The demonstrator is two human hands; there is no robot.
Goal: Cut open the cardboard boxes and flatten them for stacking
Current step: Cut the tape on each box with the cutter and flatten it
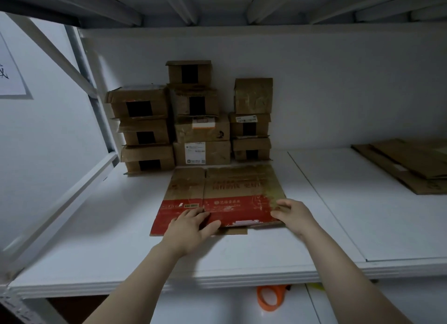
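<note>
We press the flat box [225, 193] down on the shelf [326, 215] so it stays flat. Our left hand [191, 224] and right hand [295, 213] lie open on its near edge, gripping nothing. Uncut boxes [193, 120] wait behind it.

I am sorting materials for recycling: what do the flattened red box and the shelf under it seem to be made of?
Flattened red box: cardboard, apparently; matte brown with a red printed band, creased along folds. Shelf: smooth white board, perhaps laminated or painted; a seam shows between panels.
</note>
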